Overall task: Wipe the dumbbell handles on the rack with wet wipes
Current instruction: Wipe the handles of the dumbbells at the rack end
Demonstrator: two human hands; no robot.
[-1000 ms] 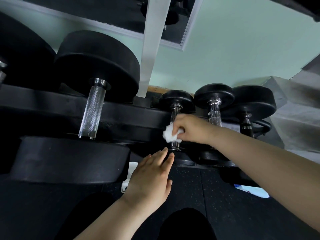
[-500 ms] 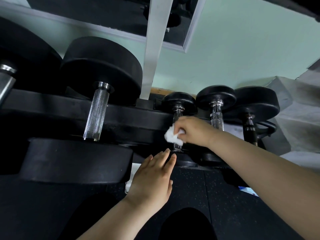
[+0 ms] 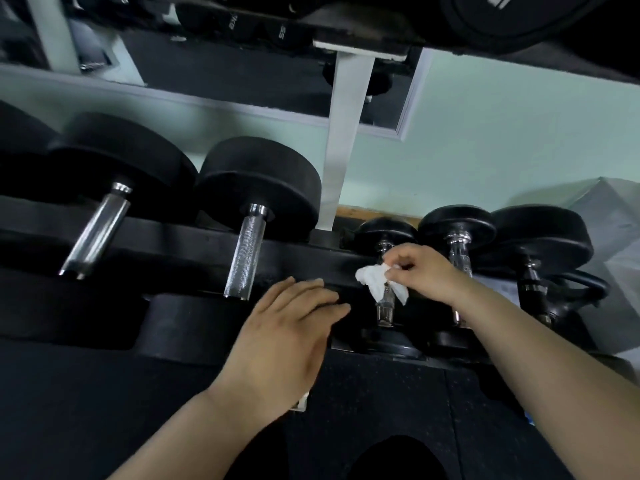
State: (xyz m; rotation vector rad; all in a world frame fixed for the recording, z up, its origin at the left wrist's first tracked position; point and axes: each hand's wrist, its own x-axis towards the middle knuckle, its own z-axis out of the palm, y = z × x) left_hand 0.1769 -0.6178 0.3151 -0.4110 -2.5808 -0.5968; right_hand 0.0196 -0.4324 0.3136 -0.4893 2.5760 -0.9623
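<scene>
A crumpled white wet wipe [image 3: 375, 283] is pinched in my right hand [image 3: 420, 273] and lies against the chrome handle [image 3: 385, 304] of a small black dumbbell on the low rack [image 3: 304, 261]. My left hand [image 3: 287, 336] hovers flat with straight fingers just left of that dumbbell, over the rack's front rail, holding nothing. Two larger dumbbells lie to the left, one with a knurled handle [image 3: 244, 258] and one with a smooth handle [image 3: 95, 230]. To the right stand another small dumbbell with a chrome handle [image 3: 459, 252] and one with a dark handle [image 3: 531, 284].
A white rack upright [image 3: 343, 143] rises behind the dumbbells against a pale green wall. An upper shelf with heavier dumbbells [image 3: 502, 19] overhangs the top. A black kettlebell handle [image 3: 585, 284] sits at far right. Dark rubber floor [image 3: 381, 403] lies below.
The view has lifted and shifted left, showing more of the rack. My right hand has slid the wipe up the small handle and loosened its grip; my left hand has risen towards the rail.
</scene>
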